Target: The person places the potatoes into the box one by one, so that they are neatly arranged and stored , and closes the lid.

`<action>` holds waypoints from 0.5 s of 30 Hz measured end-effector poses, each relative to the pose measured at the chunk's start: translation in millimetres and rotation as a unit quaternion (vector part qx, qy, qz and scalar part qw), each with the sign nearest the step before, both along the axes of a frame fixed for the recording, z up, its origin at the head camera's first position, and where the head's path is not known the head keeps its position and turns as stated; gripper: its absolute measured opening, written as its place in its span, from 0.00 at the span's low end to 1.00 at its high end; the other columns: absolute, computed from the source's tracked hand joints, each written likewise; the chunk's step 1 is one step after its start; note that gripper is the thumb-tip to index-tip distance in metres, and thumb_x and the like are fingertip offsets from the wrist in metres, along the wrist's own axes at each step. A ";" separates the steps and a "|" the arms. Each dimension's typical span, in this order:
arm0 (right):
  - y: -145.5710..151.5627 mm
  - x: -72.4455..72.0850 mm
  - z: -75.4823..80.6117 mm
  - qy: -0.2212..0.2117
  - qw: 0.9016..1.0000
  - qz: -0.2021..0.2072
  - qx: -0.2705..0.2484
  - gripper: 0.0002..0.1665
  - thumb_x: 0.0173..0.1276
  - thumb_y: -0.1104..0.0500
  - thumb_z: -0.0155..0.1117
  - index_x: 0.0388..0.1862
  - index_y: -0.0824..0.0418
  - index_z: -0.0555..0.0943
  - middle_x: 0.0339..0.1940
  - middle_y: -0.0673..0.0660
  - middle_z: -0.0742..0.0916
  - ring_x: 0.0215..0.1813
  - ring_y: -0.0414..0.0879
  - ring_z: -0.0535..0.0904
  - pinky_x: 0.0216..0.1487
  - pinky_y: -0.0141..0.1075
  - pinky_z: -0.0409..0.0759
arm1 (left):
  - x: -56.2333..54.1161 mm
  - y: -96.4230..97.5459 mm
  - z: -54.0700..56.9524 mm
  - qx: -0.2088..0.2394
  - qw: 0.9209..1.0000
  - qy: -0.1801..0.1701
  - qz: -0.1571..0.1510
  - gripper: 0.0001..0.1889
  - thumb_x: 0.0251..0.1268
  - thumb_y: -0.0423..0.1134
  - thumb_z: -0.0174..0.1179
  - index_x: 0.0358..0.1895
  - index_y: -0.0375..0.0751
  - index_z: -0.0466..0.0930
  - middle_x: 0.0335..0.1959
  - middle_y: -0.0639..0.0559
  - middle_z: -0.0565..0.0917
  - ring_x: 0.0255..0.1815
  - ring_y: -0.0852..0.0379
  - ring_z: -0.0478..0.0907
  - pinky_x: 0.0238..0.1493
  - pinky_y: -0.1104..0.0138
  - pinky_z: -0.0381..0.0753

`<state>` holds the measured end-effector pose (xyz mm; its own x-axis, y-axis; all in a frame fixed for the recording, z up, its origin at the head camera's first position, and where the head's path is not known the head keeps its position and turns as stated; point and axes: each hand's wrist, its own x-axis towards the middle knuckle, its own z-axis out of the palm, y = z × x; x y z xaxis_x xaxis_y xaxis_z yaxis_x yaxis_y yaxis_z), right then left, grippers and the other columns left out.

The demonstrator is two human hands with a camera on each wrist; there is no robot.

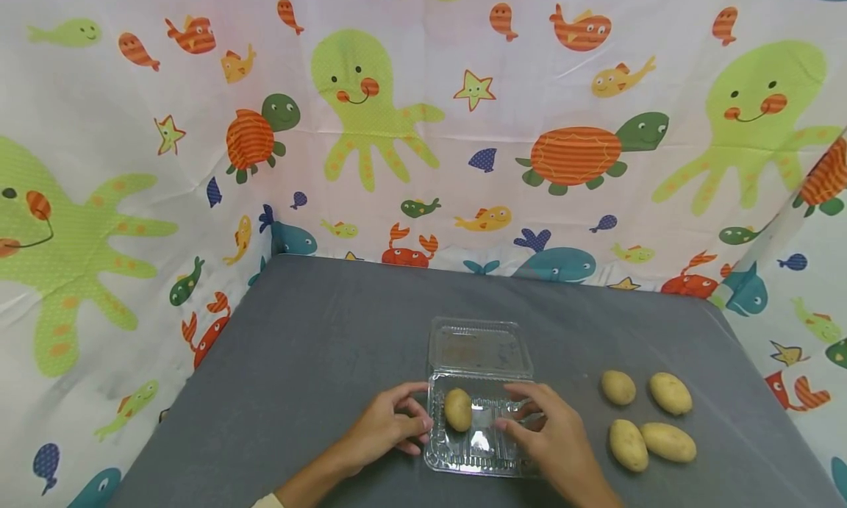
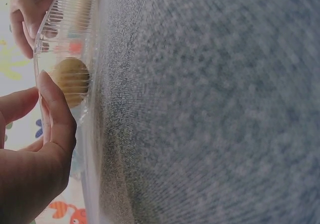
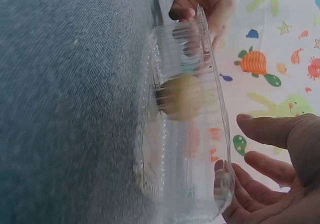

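A clear plastic clamshell container (image 1: 486, 465) lies on the grey cloth, its lid (image 1: 481, 351) folded back away from me. One potato (image 1: 458, 410) rests in the left part of the base and shows through the ribbed wall in both wrist views. My left hand (image 1: 387, 426) pinches the container's left rim between thumb and fingers. Over the right part of the base hovers my right hand (image 1: 554, 442), fingers spread and nothing held. In the right wrist view its thumb stands apart from the rim, while some fingertips (image 3: 222, 176) are at the far side wall.
To the right of the container lie several loose potatoes: two farther back, a round one (image 1: 618, 387) and a longer one (image 1: 671, 393), and two nearer ones touching, an upright one (image 1: 628, 445) and a sideways one (image 1: 670, 442). A sea-animal curtain (image 1: 463, 177) encloses the table (image 1: 317, 331).
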<state>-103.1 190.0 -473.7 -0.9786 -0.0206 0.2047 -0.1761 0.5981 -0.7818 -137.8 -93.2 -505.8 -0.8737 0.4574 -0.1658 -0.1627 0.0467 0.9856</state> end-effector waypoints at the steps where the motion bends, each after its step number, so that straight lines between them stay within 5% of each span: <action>1: 2.1 1.3 0.3 0.004 1.000 0.001 -0.001 0.30 0.55 0.62 0.86 0.58 0.54 0.86 0.47 0.51 0.87 0.42 0.39 0.85 0.39 0.32 0.88 | 0.1 0.0 0.1 0.000 1.000 0.000 0.000 0.34 0.71 0.31 0.66 0.78 0.30 0.65 0.42 0.43 0.84 0.38 0.52 0.88 0.35 0.64 0.92; 15: 30.5 13.9 4.1 0.035 0.999 -0.022 0.006 0.27 0.60 0.59 0.84 0.58 0.55 0.86 0.49 0.51 0.88 0.43 0.39 0.86 0.38 0.33 0.88 | 0.9 0.2 2.3 0.000 1.000 -0.001 0.003 0.34 0.72 0.32 0.66 0.78 0.31 0.66 0.41 0.44 0.84 0.38 0.53 0.87 0.35 0.64 0.92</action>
<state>-89.3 220.5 -469.7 -0.9620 0.0201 0.2724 -0.2028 0.6156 -0.7615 -136.9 -93.0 -503.5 -0.8760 0.4525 -0.1671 -0.1644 0.0456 0.9853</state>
